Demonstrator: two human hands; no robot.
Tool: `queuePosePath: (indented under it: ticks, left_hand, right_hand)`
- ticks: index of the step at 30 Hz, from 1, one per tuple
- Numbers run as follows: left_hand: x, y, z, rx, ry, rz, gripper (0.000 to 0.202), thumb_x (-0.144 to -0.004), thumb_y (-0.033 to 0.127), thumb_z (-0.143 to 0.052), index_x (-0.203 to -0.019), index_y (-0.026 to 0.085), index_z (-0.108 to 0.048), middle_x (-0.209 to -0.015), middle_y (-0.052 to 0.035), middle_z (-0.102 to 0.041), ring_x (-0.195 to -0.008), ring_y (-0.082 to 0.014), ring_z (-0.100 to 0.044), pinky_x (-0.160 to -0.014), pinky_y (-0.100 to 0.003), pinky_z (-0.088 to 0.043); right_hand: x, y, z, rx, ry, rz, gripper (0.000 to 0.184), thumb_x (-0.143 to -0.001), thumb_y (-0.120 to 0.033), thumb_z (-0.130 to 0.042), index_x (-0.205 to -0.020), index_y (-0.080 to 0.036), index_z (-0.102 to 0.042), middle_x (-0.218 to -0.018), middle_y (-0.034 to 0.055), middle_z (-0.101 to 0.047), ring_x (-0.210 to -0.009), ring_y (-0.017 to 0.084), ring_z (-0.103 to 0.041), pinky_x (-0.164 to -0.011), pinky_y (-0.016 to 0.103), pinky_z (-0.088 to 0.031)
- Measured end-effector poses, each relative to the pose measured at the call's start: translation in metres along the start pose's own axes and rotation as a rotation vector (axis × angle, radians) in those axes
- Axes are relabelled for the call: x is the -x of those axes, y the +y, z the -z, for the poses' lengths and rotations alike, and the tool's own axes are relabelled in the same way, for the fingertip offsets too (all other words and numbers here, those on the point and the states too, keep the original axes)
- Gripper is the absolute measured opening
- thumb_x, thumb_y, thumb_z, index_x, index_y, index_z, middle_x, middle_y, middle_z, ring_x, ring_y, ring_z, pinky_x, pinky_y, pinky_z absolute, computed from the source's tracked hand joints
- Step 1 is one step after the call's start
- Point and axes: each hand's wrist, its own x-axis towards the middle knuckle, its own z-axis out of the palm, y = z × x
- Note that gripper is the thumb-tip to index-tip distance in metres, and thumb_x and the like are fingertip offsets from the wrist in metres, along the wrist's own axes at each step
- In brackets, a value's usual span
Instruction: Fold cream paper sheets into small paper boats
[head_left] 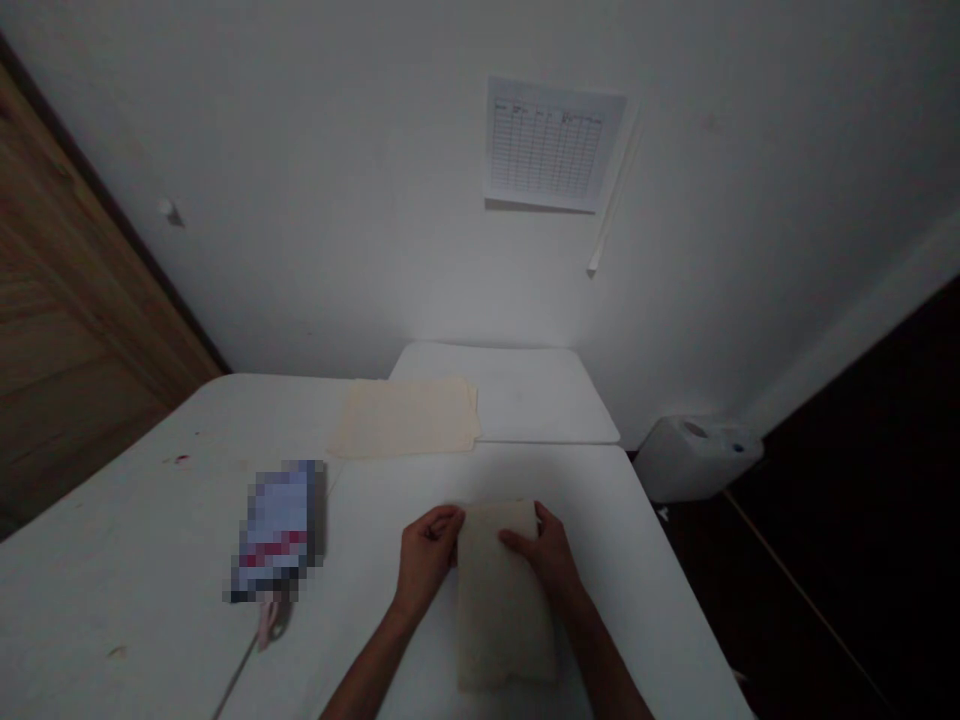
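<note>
A beige-grey folded cloth (502, 610) lies lengthwise on the white table (645, 620), between my two hands. My left hand (431, 555) pinches its far left corner, with thumb and index finger pressed together. On the opposite side, my right hand (547, 550) grips the far right edge, the thumb lying on top and the fingers going round the side. Some fingertips of my right hand are hidden by the cloth. Further back, a flat cream piece (409, 415) that looks like thin cloth or paper rests on the table.
Left of my hands lies a pixelated blue-and-red item (276, 535) with a pinkish strap and a cord. A white panel (525, 395) stands at the wall. A printed chart (551, 145) hangs above. A white plastic container (697, 460) is on the dark floor at right.
</note>
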Motion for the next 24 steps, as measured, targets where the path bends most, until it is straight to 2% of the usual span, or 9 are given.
queuePosePath:
  ticks: [4,10,16,24]
  left_hand:
    - [0.0,-0.001,0.0,-0.02,0.001,-0.009,0.04,-0.068,0.052,-0.073,-0.079,0.015,-0.069,-0.054,0.001,-0.061,-0.038,-0.0081,-0.044,-0.036,-0.018,-0.032]
    - [-0.004,-0.004,0.004,-0.049,-0.017,-0.046,0.04,-0.07,0.052,-0.072,-0.082,0.014,-0.069,-0.056,-0.0008,-0.063,-0.041,-0.0086,-0.047,-0.038,-0.018,-0.033]
    - [-0.01,-0.001,0.006,-0.054,-0.02,-0.052,0.043,-0.068,0.054,-0.073,-0.08,0.013,-0.069,-0.055,0.0001,-0.061,-0.039,-0.0088,-0.045,-0.038,-0.019,-0.032]
    - [-0.009,0.004,0.009,-0.062,-0.001,-0.046,0.046,-0.066,0.055,-0.073,-0.082,0.012,-0.07,-0.05,0.001,-0.058,-0.037,-0.0081,-0.043,-0.037,-0.019,-0.031]
  right_hand:
    - [-0.001,0.001,0.001,-0.016,-0.043,0.016,0.053,-0.059,-0.036,-0.081,-0.103,-0.016,-0.059,-0.092,0.0098,-0.071,-0.079,0.025,-0.067,-0.066,0.033,-0.054]
    - [-0.008,0.006,0.003,-0.062,0.002,-0.043,0.055,-0.063,-0.043,-0.078,-0.106,-0.015,-0.059,-0.095,0.0113,-0.071,-0.08,0.026,-0.068,-0.069,0.034,-0.054]
    - [-0.02,0.009,0.005,-0.07,-0.009,-0.073,0.052,-0.062,-0.048,-0.078,-0.099,-0.014,-0.064,-0.089,0.0121,-0.072,-0.073,0.024,-0.068,-0.063,0.032,-0.053]
    - [-0.02,0.006,0.007,-0.049,-0.017,-0.028,0.053,-0.059,-0.057,-0.077,-0.086,-0.012,-0.069,-0.084,0.0107,-0.072,-0.071,0.024,-0.067,-0.064,0.032,-0.051]
